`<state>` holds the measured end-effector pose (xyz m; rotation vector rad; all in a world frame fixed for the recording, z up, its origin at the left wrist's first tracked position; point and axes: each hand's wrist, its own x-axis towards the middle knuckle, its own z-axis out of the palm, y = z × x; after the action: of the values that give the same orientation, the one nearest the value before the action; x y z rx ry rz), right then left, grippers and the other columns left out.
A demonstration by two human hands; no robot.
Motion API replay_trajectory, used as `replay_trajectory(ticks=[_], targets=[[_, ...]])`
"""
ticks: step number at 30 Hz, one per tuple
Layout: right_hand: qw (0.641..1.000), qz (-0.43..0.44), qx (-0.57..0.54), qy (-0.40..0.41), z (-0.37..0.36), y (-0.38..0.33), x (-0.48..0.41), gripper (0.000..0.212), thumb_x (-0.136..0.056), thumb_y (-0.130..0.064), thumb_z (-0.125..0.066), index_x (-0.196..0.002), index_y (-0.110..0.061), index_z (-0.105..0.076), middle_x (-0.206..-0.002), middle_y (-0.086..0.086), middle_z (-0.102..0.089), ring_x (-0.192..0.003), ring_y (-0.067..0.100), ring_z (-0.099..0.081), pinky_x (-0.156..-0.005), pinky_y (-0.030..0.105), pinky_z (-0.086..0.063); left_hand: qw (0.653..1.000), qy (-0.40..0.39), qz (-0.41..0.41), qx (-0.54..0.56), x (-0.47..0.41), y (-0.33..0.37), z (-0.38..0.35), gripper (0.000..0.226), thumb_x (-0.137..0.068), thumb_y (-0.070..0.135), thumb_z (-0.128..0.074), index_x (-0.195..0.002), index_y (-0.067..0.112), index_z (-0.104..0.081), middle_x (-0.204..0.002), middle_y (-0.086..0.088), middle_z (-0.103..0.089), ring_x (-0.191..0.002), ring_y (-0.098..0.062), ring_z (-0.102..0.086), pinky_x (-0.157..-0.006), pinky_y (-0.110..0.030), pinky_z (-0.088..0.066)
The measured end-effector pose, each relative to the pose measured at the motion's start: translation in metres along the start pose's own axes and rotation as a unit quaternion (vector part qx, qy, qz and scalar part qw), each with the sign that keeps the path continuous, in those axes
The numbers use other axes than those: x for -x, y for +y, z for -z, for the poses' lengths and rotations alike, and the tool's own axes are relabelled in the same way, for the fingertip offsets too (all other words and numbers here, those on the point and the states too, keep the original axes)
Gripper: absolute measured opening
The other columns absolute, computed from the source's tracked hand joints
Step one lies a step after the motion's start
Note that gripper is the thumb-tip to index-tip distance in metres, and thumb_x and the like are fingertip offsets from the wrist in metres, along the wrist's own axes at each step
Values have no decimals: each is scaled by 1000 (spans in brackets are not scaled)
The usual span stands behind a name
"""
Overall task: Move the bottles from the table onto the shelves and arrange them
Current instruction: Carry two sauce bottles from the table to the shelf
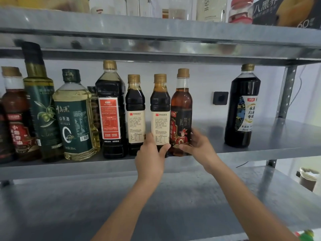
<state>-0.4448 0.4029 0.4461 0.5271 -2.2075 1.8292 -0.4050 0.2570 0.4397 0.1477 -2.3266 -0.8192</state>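
A row of bottles stands on the middle metal shelf [260, 146]. My left hand [151, 153] grips the base of a small dark bottle with a cream label [160, 108]. My right hand [198, 145] grips the base of the amber bottle with a red figure label [181, 108] just right of it. The two bottles stand upright and touch side by side. Left of them stand a matching small dark bottle [135, 108] and a larger dark bottle with a red label [110, 108]. A tall dark vinegar bottle [243, 108] stands alone at the right.
Further left are a yellow oil bottle [74, 115], a green olive oil bottle [40, 101] and a red-labelled sesame oil bottle [16, 115]. The upper shelf [156, 30] carries more bottles and a box. A lower shelf [173, 206] lies below my arms. A black wall socket [220, 98] is behind.
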Motion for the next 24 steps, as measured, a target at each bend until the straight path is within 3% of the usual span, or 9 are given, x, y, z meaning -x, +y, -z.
replay_trajectory(ticks=[4, 10, 15, 18, 21, 24], targets=[[1000, 15, 3, 19, -2, 0, 0, 51, -79, -3, -72, -111, -36, -49, -112, -6, -66, -105, 13, -62, -89, 33, -52, 990, 3, -19, -141, -4, 4, 3, 52, -92, 54, -50, -119, 11, -40, -114, -5, -65, -98, -25, -65, -62, -29, -44], [999, 28, 21, 21, -7, 0, -3, 49, -78, -7, -74, -106, -38, -48, -99, -17, -63, -92, 1, -61, -77, 18, -49, 949, 3, -59, -310, -11, 6, 4, 59, -91, 64, -39, -110, 8, -43, -93, -1, -67, -85, -19, -68, -54, -26, -36], [999, 33, 23, 22, -12, 3, -5, 51, -78, -9, -75, -114, -33, -49, -103, -17, -62, -95, 0, -60, -80, 18, -50, 933, 17, -81, -349, -14, 4, 5, 57, -92, 64, -35, -105, 10, -43, -72, 1, -49, -68, -17, -60, -41, -25, -19], [999, 39, 18, 19, -17, 1, -6, 52, -78, -8, -74, -115, -34, -48, -102, -16, -63, -95, 0, -61, -78, 16, -50, 933, 14, -81, -350, -15, 2, 3, 57, -92, 64, -34, -106, 9, -41, -68, 2, -42, -73, -17, -66, -41, -26, -19], [998, 46, 23, 28, -20, 2, -7, 52, -78, -6, -74, -113, -36, -48, -102, -14, -64, -99, 6, -62, -85, 24, -52, 933, 16, -76, -352, -17, -1, 2, 59, -92, 65, -35, -108, 8, -40, -68, 3, -43, -74, -17, -67, -40, -26, -19], [998, 54, 26, 32, -22, 5, -6, 53, -79, -7, -73, -114, -37, -47, -110, -8, -65, -104, 9, -62, -89, 27, -51, 930, 22, -82, -357, -16, -4, 2, 62, -92, 65, -32, -112, 7, -37, -75, 3, -56, -75, -18, -68, -40, -27, -19]])
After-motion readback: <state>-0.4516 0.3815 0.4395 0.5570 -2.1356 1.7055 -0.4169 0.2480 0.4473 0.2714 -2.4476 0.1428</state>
